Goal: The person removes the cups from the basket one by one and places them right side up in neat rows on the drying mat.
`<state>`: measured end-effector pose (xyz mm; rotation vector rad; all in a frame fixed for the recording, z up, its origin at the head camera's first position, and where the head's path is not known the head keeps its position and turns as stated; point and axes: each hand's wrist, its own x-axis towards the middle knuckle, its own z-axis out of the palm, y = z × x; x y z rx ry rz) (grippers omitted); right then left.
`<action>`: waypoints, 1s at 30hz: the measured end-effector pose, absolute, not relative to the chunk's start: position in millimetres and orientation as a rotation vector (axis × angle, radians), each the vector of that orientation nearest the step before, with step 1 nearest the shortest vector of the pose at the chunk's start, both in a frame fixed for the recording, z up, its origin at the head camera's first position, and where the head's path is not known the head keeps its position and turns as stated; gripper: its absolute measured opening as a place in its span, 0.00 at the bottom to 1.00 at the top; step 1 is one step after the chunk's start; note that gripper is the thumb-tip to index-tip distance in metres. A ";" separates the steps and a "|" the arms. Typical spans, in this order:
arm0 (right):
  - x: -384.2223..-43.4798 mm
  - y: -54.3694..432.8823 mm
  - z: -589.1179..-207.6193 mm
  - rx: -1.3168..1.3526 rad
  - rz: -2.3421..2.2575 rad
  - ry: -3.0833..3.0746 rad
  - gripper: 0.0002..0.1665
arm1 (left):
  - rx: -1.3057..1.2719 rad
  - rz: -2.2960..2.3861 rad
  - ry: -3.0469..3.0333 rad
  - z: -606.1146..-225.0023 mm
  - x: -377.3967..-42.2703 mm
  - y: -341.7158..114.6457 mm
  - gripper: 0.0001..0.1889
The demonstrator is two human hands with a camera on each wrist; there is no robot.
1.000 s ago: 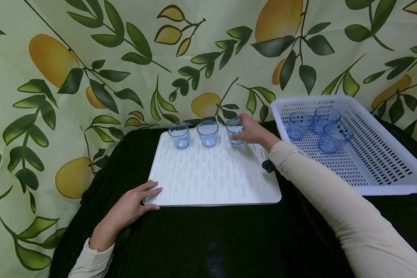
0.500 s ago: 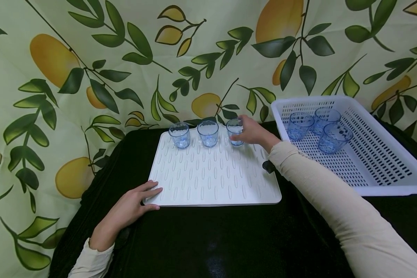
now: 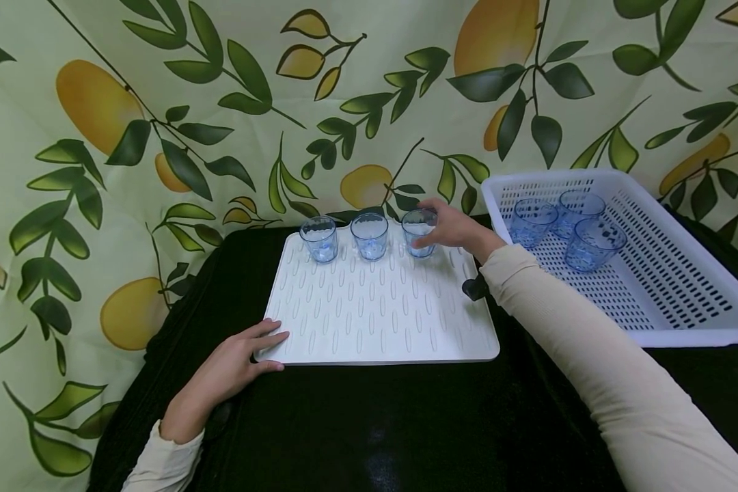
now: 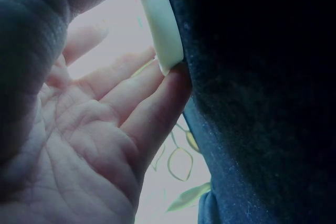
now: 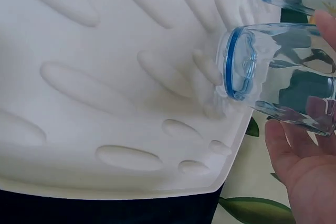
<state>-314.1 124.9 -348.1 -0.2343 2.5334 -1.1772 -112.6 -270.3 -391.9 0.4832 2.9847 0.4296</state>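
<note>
Placing step, apparently: right hand curls round the rightmost glass on the white mat, near its back edge; left hand, fingers extended, touches the near-left corner; release seems called for.

Everything's sitting on a surface covered in black cloth, a white oval-patterned board lying flat near the middle, white perforated plastic basket just off to its right.

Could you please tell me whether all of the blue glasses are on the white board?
No, three blue glasses are in the white basket, while three others are on the white board.
</note>
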 end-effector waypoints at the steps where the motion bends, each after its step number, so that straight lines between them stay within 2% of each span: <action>1: -314.5 125.7 -348.2 -0.241 -1.177 2.533 0.56 | 0.487 0.430 2.985 -392.0 -112.6 -270.1 0.28; 10: -314.1 129.9 -341.9 -0.228 -1.228 2.513 0.55 | 0.510 0.426 2.993 -391.6 -113.2 -268.5 0.28; 17: -302.0 137.8 -317.9 -0.258 -1.337 2.477 0.54 | 0.516 0.404 2.995 -390.9 -113.1 -268.9 0.28; 25: -283.7 178.8 -282.7 -0.385 -1.537 2.427 0.46 | 0.514 0.396 2.993 -391.6 -112.3 -270.2 0.28; 30: -276.4 211.8 -269.2 -0.398 -1.556 2.437 0.46 | 0.507 0.396 2.993 -391.6 -112.2 -270.1 0.28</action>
